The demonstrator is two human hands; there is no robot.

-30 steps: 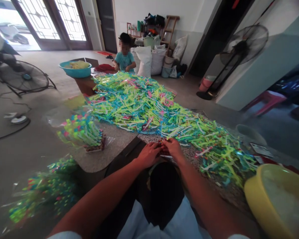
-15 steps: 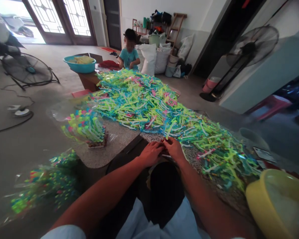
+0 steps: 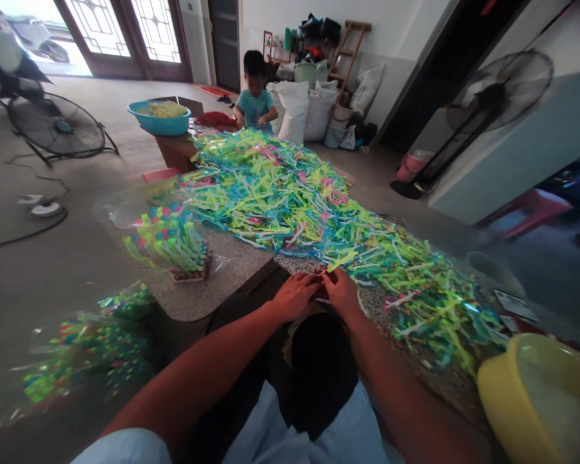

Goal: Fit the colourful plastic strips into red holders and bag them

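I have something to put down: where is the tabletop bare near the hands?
Speckled tabletop lies mostly bare between the green bundle and the left hand, this side of the loose pile; a sliver shows beside the right forearm. The pile crowds the middle and right, towards the yellow basin.

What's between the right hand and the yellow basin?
In the head view, coloured strips on the speckled tabletop lie between the right hand and the yellow basin.
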